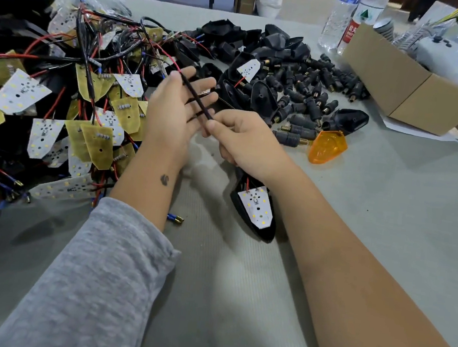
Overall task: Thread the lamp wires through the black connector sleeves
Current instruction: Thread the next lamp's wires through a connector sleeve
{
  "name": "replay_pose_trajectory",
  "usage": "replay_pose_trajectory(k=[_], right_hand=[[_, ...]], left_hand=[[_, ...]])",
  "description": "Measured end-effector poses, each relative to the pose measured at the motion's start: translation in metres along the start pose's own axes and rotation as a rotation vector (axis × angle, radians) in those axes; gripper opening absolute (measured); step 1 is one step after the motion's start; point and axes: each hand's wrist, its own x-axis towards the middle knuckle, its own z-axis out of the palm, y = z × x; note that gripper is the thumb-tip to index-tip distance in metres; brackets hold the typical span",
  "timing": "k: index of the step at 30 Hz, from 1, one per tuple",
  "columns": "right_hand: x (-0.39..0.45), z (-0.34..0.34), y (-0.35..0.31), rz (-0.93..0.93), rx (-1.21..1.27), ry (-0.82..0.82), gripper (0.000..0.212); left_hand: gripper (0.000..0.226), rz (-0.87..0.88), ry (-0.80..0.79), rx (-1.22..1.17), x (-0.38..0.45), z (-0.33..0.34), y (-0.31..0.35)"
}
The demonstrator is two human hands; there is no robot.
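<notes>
A black-sheathed lamp wire (pixel 196 99) runs diagonally between my hands, its red core showing at the upper end. My right hand (pixel 237 137) pinches the wire's lower end between thumb and fingers. My left hand (pixel 175 108) is spread behind the wire, with the thumb touching its upper part. Below my right wrist lies a black lamp housing (pixel 267 231) holding a white LED board (pixel 257 204) with a red wire. A heap of black connector sleeves (pixel 312 94) with brass ends lies behind my hands.
A tangled pile of LED boards and wires (pixel 69 94) fills the left side. Black lamp housings (pixel 253 43) sit at the back. An orange lens (pixel 327 147), a cardboard box (pixel 409 87) and water bottles (pixel 343 18) are at the right.
</notes>
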Motion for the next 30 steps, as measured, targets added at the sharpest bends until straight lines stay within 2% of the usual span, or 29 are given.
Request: replay_pose_trajectory(k=[3, 8, 17, 20, 23, 26, 30], right_hand=[[-0.005, -0.003, -0.004, 0.026, -0.04, -0.07, 0.023], [-0.009, -0.008, -0.009, 0.113, 0.074, -0.152, 0.025], [-0.011, -0.01, -0.01, 0.159, 0.1, -0.17, 0.033], [-0.008, -0.015, -0.004, 0.136, 0.095, 0.036, 0.032], [-0.002, -0.025, 0.009, 0.124, -0.219, 0.318, 0.025], [-0.001, -0.027, 0.016, 0.184, -0.557, 0.418, 0.02], [0.0, -0.029, 0.016, 0.141, -0.699, 0.494, 0.02]], left_hand=[[0.03, 0.031, 0.049, -0.046, 0.001, -0.004, 0.001], [0.029, 0.011, 0.119, -0.171, 0.002, -0.003, 0.002], [0.033, 0.064, 0.172, -0.12, 0.004, 0.0, -0.001], [0.032, 0.091, 0.149, 0.095, 0.007, -0.002, -0.003], [0.03, 0.132, 0.086, 0.414, 0.006, -0.002, -0.007], [0.027, 0.215, 0.017, 0.71, 0.002, 0.0, -0.013], [0.024, 0.262, -0.135, 0.909, -0.006, 0.002, -0.023]])
